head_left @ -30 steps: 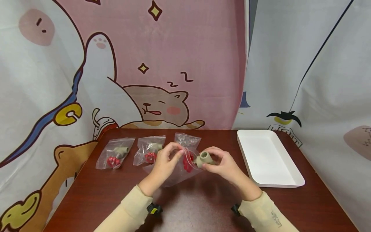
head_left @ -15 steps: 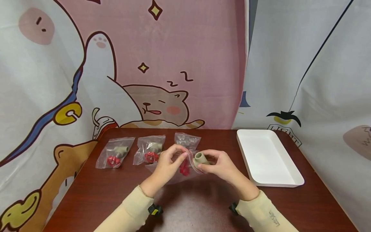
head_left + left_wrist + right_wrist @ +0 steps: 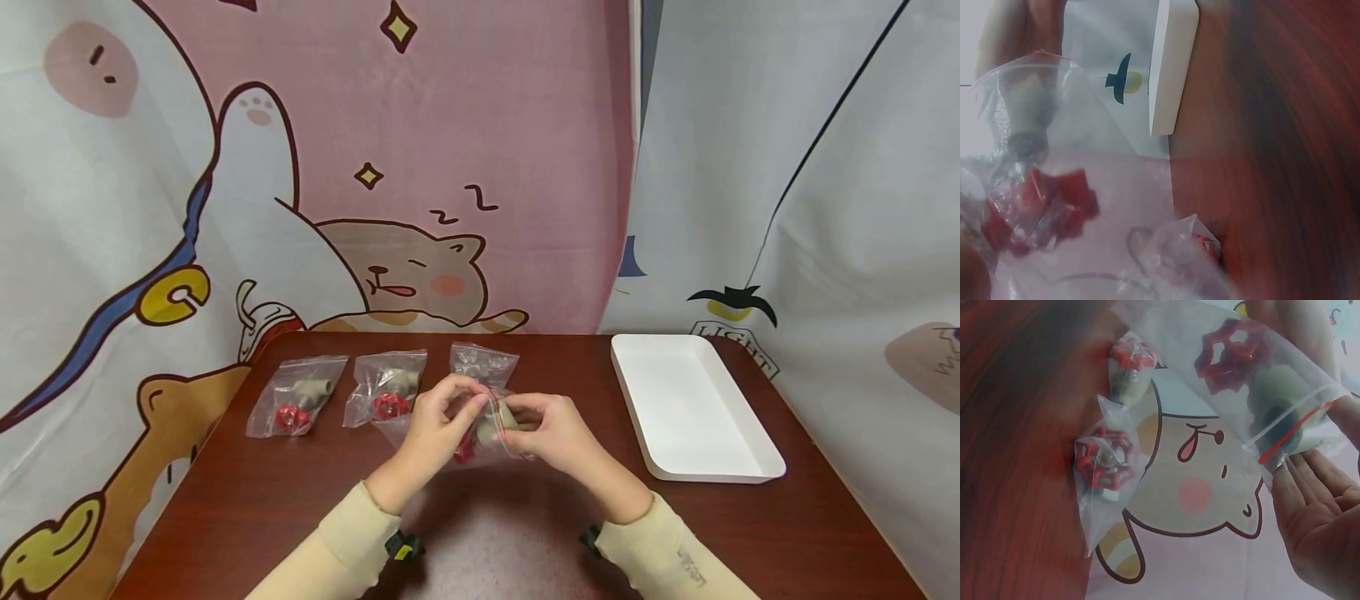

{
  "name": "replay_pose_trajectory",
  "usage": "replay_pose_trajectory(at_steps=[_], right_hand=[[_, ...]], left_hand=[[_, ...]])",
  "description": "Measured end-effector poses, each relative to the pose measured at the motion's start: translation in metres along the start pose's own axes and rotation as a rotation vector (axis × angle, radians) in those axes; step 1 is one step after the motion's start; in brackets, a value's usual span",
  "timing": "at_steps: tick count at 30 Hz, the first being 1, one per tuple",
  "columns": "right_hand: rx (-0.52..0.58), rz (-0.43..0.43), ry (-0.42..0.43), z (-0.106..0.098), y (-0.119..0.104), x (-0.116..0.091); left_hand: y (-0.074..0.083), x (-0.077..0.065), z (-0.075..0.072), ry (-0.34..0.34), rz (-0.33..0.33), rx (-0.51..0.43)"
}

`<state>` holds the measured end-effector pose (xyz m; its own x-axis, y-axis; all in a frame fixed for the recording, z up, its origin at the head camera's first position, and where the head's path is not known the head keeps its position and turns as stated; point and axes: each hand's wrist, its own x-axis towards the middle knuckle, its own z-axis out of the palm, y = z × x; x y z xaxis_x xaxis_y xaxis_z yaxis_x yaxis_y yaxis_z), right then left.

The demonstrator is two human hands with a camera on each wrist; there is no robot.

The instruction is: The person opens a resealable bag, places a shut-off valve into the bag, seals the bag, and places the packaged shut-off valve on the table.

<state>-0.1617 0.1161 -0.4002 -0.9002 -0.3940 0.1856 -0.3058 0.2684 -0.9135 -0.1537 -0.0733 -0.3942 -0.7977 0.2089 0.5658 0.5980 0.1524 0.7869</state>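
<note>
Between my hands is a clear zip bag (image 3: 1179, 344) with a red line along its mouth. Inside it lies a valve (image 3: 1277, 394) with a grey-green body and a red handwheel (image 3: 1063, 203), wheel toward the bag's bottom. My left hand (image 3: 431, 429) pinches the bag at its mouth. At the opening, the thumb and fingers of my right hand (image 3: 558, 433) hold the body end of the valve, which is largely within the bag. Both hands are above the table, in front of the other bags.
Two bagged valves, one at far left (image 3: 300, 396) and one beside it (image 3: 388, 387), lie on the dark red table (image 3: 510, 533). Behind my hands lies another clear bag (image 3: 483, 362), partly hidden. A shallow white tray (image 3: 697, 408) stands at right, a printed curtain (image 3: 555, 167) behind.
The valve has moved left and deeper into the bag, with my right hand following it. My left hand has stayed at the bag's mouth.
</note>
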Motion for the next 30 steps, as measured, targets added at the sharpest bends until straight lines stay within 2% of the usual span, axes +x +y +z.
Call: replay_pose_trajectory(at_steps=[5, 12, 17, 22, 26, 30], right_hand=[[-0.028, -0.015, -0.006, 0.01, -0.002, -0.001], [-0.05, -0.032, -0.005, 0.016, 0.001, -0.002], [-0.055, -0.042, -0.04, 0.014, 0.002, -0.002], [-0.135, -0.1, -0.085, 0.009, 0.001, -0.002], [-0.253, -0.174, -0.069, 0.005, 0.002, -0.006], [-0.263, -0.241, -0.042, 0.003, 0.005, -0.009]], left_hand=[[-0.015, -0.002, 0.003, 0.019, 0.007, 0.008], [-0.016, -0.003, 0.001, 0.054, 0.05, 0.063], [-0.017, -0.004, 0.0, 0.083, 0.051, 0.095], [-0.019, -0.005, 0.001, 0.123, 0.069, 0.096], [-0.019, -0.005, 0.002, 0.163, 0.085, 0.071], [-0.013, -0.004, 0.0, 0.199, 0.066, 0.041]])
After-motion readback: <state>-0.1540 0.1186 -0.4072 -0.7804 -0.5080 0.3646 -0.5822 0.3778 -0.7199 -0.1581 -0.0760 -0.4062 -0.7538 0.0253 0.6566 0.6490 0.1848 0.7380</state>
